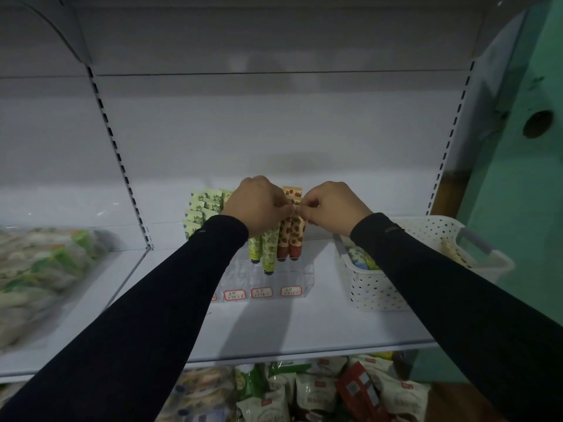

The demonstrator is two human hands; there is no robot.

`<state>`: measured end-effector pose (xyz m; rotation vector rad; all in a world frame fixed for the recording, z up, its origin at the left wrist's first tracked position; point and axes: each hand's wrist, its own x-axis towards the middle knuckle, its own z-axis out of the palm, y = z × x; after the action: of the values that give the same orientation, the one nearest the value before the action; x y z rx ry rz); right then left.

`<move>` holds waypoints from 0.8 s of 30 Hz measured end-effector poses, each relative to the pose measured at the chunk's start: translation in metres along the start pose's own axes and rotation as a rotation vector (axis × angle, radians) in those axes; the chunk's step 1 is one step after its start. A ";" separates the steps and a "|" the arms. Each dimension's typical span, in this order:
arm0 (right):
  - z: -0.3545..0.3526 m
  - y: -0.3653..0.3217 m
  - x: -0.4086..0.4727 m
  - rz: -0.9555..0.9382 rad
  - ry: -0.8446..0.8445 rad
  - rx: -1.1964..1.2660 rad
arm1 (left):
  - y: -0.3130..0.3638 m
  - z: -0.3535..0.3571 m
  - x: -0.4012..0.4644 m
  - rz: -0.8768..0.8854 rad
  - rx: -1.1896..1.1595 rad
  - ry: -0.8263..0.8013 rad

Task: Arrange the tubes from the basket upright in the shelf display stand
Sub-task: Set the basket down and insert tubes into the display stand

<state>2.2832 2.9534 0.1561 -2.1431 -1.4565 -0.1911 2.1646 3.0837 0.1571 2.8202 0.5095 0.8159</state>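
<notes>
Both hands up at the clear display stand (268, 281) mid-shelf — left hand (259, 205) and right hand (330, 207) meet fingertip to fingertip, curled fingers pinching the crimped tops of the strawberry tubes (292, 236), which stand upright, caps down, in the stand's right column. Green tubes (202, 210) fill the columns to the left. On the right, the white perforated basket (374, 287) holds a few more tubes.
</notes>
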 end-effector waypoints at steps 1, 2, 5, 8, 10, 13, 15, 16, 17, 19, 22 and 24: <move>-0.001 -0.001 0.001 0.002 -0.007 -0.002 | 0.001 0.000 0.000 -0.001 0.002 -0.003; -0.001 -0.001 0.001 0.006 -0.015 -0.001 | 0.002 0.000 0.000 -0.005 0.000 -0.008; -0.003 -0.003 0.003 0.011 -0.039 -0.002 | 0.003 -0.002 -0.001 -0.015 0.009 -0.022; -0.004 -0.005 0.005 0.001 -0.058 -0.009 | 0.002 -0.001 -0.002 -0.030 0.016 -0.020; -0.002 -0.007 0.007 -0.003 -0.066 -0.019 | 0.002 -0.001 -0.003 -0.036 0.016 -0.014; 0.001 -0.007 0.009 0.002 -0.054 -0.027 | 0.003 -0.002 -0.003 -0.043 0.012 -0.012; 0.003 -0.005 0.008 0.007 -0.038 -0.008 | 0.004 -0.002 -0.004 -0.042 0.026 -0.022; 0.004 -0.004 0.007 0.012 -0.033 0.002 | 0.003 -0.002 -0.004 -0.039 0.033 -0.026; 0.004 -0.004 0.007 0.017 -0.032 0.011 | 0.003 -0.002 -0.004 -0.038 0.037 -0.029; 0.005 -0.004 0.006 0.023 -0.034 0.023 | 0.004 -0.002 -0.004 -0.046 0.031 -0.042; 0.004 -0.006 0.002 0.050 -0.030 0.088 | 0.006 -0.004 -0.005 -0.048 0.015 -0.049; 0.005 -0.005 -0.002 0.072 -0.019 0.141 | 0.006 -0.005 -0.006 -0.044 -0.001 -0.038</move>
<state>2.2772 2.9557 0.1525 -2.0837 -1.3589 -0.0406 2.1589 3.0760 0.1600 2.8078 0.5630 0.7520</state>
